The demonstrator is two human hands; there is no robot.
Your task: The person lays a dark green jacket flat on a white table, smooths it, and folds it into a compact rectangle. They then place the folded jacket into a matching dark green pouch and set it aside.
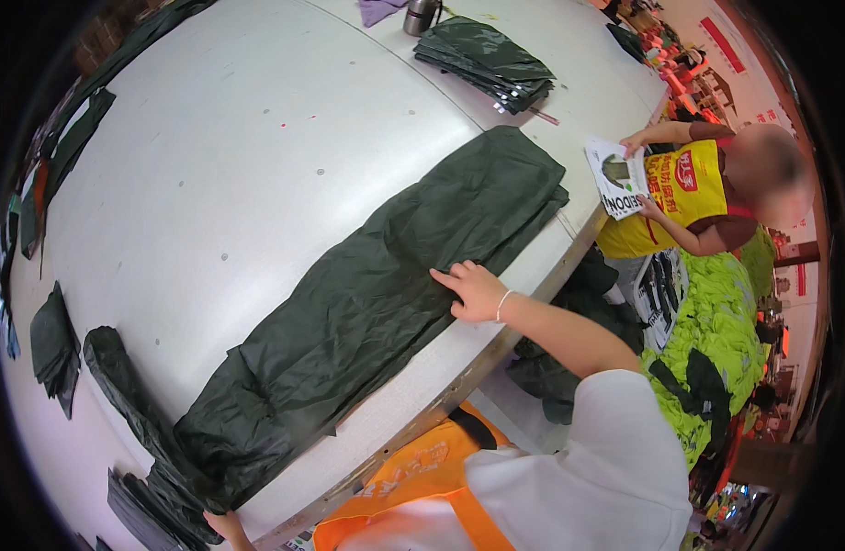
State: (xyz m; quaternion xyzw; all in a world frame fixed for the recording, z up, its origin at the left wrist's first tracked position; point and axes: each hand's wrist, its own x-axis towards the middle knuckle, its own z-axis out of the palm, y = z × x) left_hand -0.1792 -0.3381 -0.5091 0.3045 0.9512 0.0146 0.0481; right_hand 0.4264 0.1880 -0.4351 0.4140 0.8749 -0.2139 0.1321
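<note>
A long dark green garment (pixel 367 294) lies stretched flat along the near edge of a white table (pixel 220 165). My right hand (pixel 473 289), a thin bracelet on its wrist, rests palm down on the garment's middle with the fingers spread. Only a small part of my left hand (pixel 226 525) shows, at the garment's crumpled lower end by the table edge. Its fingers are hidden under the cloth.
A stack of folded dark green garments (pixel 487 60) sits at the table's far end near a metal cup (pixel 421 16). To the right, a person in a yellow vest (pixel 684 197) holds a white printed card (pixel 615 179). A yellow-green cloth pile (pixel 716 321) lies beyond the table edge.
</note>
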